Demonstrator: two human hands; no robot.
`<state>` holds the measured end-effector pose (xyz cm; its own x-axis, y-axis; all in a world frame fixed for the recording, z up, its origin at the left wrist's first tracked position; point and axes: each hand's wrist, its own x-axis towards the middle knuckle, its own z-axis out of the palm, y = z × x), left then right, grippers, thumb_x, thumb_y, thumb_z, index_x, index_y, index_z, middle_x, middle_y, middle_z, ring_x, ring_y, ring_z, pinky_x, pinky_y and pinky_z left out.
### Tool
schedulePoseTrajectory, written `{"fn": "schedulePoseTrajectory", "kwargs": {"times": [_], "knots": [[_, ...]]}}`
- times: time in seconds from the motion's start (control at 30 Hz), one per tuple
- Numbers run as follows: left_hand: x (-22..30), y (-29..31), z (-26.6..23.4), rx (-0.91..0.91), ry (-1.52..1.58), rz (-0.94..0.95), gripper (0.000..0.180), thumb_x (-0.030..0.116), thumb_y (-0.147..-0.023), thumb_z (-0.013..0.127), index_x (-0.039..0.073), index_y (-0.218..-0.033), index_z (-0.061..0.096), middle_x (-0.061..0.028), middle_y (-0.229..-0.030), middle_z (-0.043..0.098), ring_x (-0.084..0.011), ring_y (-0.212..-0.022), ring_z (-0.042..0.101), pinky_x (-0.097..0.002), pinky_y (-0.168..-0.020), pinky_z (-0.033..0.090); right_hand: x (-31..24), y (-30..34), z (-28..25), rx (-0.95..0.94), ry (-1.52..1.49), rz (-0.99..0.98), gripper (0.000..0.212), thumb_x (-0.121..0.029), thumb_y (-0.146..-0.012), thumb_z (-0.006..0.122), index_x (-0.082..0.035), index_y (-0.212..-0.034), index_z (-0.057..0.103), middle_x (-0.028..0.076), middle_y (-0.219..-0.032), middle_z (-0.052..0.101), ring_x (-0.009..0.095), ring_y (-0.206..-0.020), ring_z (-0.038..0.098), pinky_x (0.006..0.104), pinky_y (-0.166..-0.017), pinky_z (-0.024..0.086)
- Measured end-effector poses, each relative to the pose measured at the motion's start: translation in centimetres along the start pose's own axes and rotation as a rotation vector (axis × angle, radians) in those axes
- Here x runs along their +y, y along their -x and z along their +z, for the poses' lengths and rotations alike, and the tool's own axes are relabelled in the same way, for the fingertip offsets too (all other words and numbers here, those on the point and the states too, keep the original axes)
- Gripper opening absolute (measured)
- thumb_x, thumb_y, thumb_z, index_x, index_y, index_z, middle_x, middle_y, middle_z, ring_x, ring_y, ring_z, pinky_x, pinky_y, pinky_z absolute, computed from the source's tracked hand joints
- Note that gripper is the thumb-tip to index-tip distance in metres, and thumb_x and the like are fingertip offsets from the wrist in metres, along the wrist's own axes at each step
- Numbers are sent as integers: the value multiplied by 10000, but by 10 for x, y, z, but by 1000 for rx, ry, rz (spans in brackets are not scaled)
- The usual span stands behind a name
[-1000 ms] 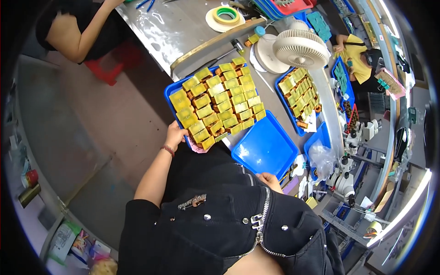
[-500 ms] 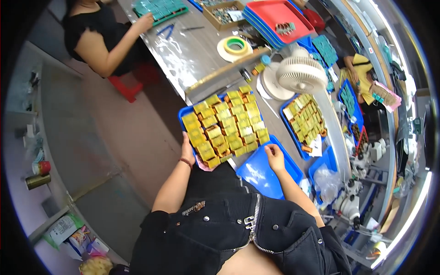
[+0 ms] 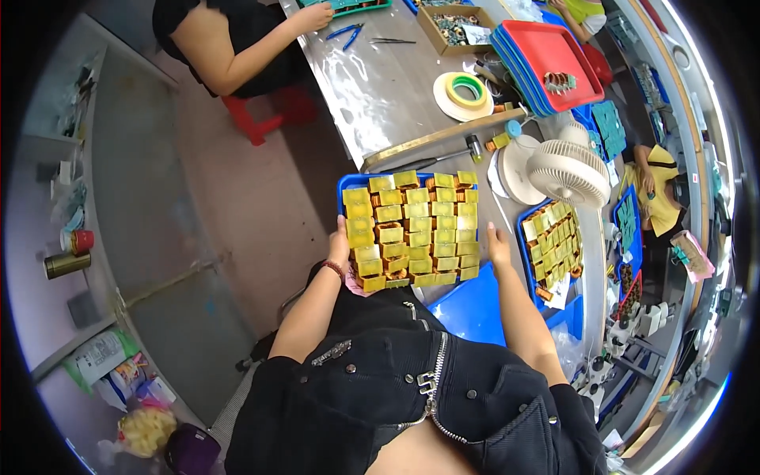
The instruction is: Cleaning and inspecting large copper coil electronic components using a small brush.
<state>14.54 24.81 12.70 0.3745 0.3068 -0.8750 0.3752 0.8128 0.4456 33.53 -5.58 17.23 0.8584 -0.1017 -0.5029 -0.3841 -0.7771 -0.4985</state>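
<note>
A blue tray (image 3: 343, 187) sits in front of me, packed with rows of small coils wrapped in yellow tape (image 3: 388, 213), copper-coloured windings showing between them. My left hand (image 3: 339, 244) grips its left side, thumb up along the rim and the other fingers hidden beneath. Close beside the tray's right side is my right hand (image 3: 499, 247), a digit stretched upward and the remaining fingers partly hidden. Whether it touches the rim I cannot make out. Below the right hand lies another blue tray (image 3: 469, 311), its visible part bare.
To the right stand a second tray of yellow coils (image 3: 552, 245) and a white fan (image 3: 566, 166). Ahead are a hammer (image 3: 473, 148), tape rolls (image 3: 465, 91), stacked trays (image 3: 546, 63), a parts box (image 3: 453, 30), blue pliers (image 3: 345, 35) and tweezers (image 3: 392, 40). A co-worker sits at the far left.
My right hand has moved from the tray's lower right corner up beside its right side. The view has turned, so the surroundings shift right and upward. My left hand still grips the loaded tray.
</note>
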Motion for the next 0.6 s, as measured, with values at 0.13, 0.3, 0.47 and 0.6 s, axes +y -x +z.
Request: {"fn": "schedulePoseTrajectory", "kwargs": {"times": [0.13, 0.3, 0.47, 0.6], "knots": [[19, 6, -6, -117, 57, -39, 597, 555, -882, 368, 32, -1058, 596, -85, -993, 617, -178, -883, 596, -339, -763, 491, -22, 5, 5, -464, -134, 205, 769, -667, -812, 368, -48, -1260, 452, 139, -1205, 527, 218, -1089, 489, 316, -870, 378], [29, 15, 3, -53, -100, 4, 633, 588, -860, 385, 29, -1085, 582, -81, -1025, 605, -169, -895, 586, -313, -767, 480, -8, -6, 22, -495, -278, 229, 760, -663, -817, 373, -44, -1247, 470, 100, -1126, 572, 192, -977, 527, 292, -826, 380], [3, 4, -18, 24, -128, 174, 581, 516, -873, 449, -29, -999, 603, -71, -927, 625, -150, -815, 593, -296, -728, 472, -28, 17, 17, -304, -113, -11, 835, -685, -768, 446, 33, -1186, 518, 92, -960, 606, 184, -819, 527, 313, -755, 407], [-1, 21, -37, 72, -54, 176, 524, 465, -884, 471, -32, -980, 608, -67, -914, 629, -138, -777, 601, -286, -685, 483, -32, 41, 22, -311, -112, -37, 728, -646, -766, 506, 50, -936, 634, 21, -629, 505, 115, -553, 418, 265, -496, 328]]}}
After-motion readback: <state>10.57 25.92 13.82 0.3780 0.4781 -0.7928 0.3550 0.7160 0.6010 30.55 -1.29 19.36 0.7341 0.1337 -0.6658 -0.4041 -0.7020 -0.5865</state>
